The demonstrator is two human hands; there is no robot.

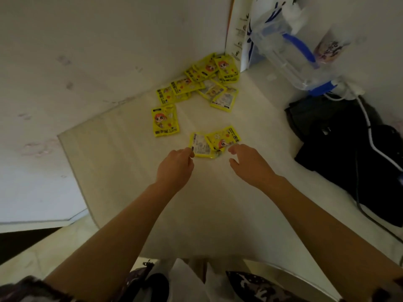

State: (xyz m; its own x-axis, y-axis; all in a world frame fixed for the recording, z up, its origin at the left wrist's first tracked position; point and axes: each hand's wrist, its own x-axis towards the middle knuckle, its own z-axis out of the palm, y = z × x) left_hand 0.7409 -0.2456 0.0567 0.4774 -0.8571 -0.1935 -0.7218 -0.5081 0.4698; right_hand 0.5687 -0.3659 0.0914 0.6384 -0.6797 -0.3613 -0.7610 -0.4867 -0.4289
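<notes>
Two yellow packets lie overlapping on the white table (135, 192) in front of me: one back side up (201, 146) and one with a cartoon figure (224, 137) partly on top of it. My left hand (174, 168) pinches the lower left corner of the back-side-up packet. My right hand (250, 164) hovers just right of the pair, fingers loosely bent, its forefinger tip at the edge of the cartoon packet. A single yellow packet (165, 120) lies apart to the left.
A heap of several yellow packets (202, 83) fills the far corner by the wall. A clear plastic jug with blue handle (290, 57) stands at the back right. A black bag (349, 144) with a white cable (368, 125) occupies the right side.
</notes>
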